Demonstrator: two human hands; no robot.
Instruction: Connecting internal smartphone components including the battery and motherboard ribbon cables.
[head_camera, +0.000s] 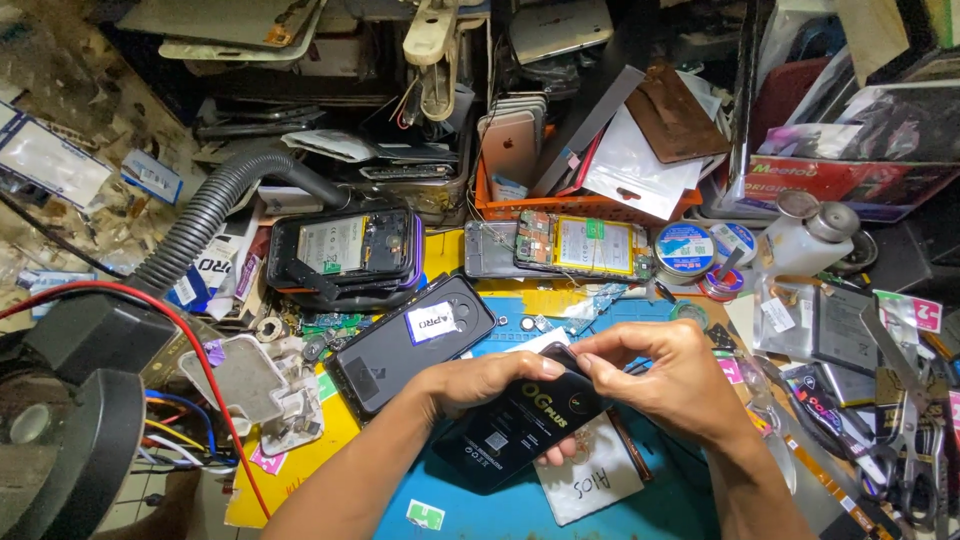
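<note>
While both hands grip the flat black packet (520, 425), left hand (480, 385) closed underneath, right hand (650, 375) fingers pinching its top edge, it looks light, thin, slippery; edges suit holding.

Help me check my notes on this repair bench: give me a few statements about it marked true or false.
1. Both hands hold a flat black packet. True: left hand and right hand grip the black packet together.
2. A dark phone back cover lies left of the hands. True.
3. The grey corrugated hose runs along the right side. False: it is on the left.
4. The orange basket sits in front of the hands. False: it stands at the back.
</note>
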